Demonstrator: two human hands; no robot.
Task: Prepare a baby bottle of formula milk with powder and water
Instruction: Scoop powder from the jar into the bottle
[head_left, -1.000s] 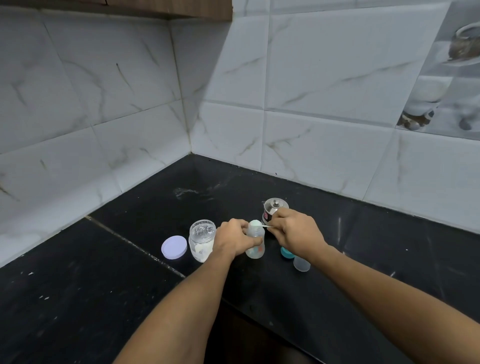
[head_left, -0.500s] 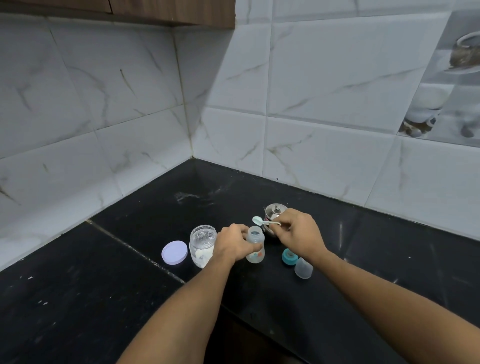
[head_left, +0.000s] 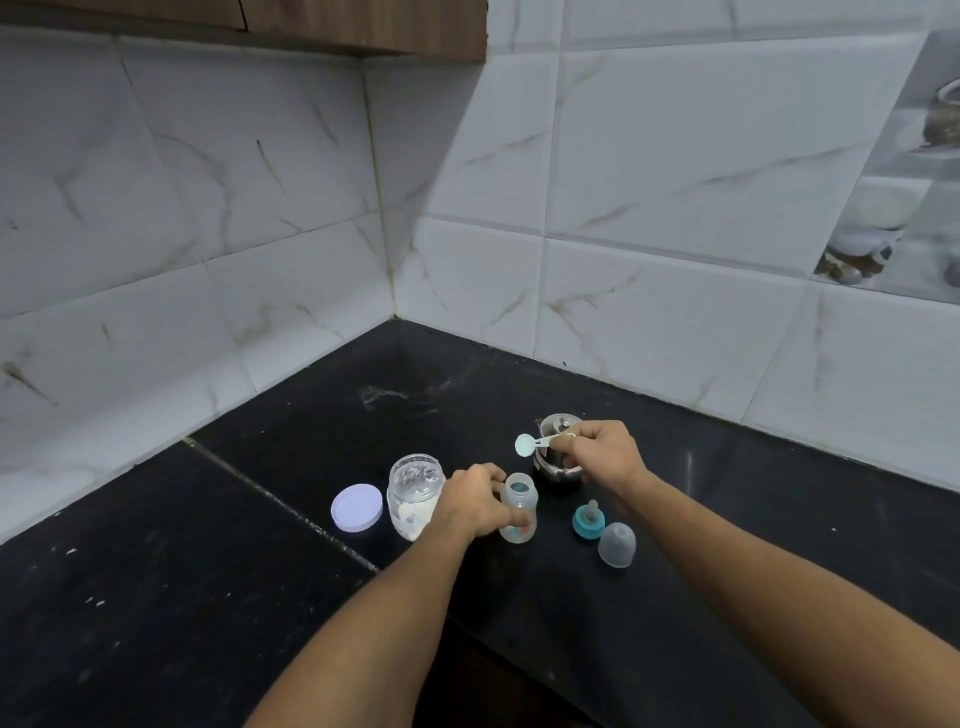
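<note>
On the black bench (head_left: 156, 597), the left hand (head_left: 475, 501) has its grip closed round the open bottle (head_left: 518, 508), which stands upright between the powder jar (head_left: 414, 496) and the teal nipple ring (head_left: 588, 521). The right hand (head_left: 602, 457) pinches the handle of a scoop (head_left: 535, 444), raised above and just behind the bottle, in front of a steel flask (head_left: 557, 470). The jar's lid (head_left: 357, 507) lies left of the jar; a clear cap (head_left: 616, 544) sits beside the ring.

On the counter (head_left: 208, 597), left to right: lid (head_left: 357, 507), jar (head_left: 415, 495), bottle (head_left: 518, 507), teat ring (head_left: 588, 521), cap (head_left: 616, 544); a steel pot (head_left: 557, 462) stands behind the bottle, scoop (head_left: 535, 443) above.
</note>
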